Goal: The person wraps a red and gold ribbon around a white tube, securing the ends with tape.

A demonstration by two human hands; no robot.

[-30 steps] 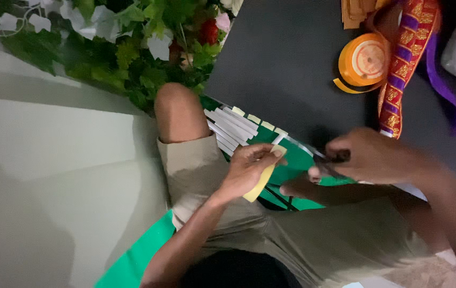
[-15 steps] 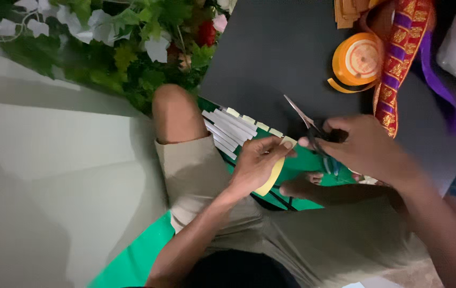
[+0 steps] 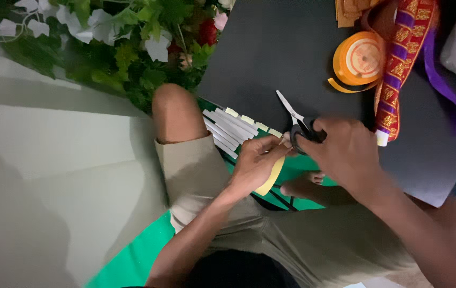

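The left hand [image 3: 254, 165] pinches a yellow strip [image 3: 272, 176], its length running near-to-far; the right hand [image 3: 342, 152] grips scissors [image 3: 297, 122] just right of it.

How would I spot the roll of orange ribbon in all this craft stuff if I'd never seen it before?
Start at the big dark sheet covering the upper right of the floor. Near its top right edge, beside the long red, gold and purple patterned ribbon, lies the orange ribbon roll. It is the only round spool there, with a pale centre and a loose orange tail curling out.
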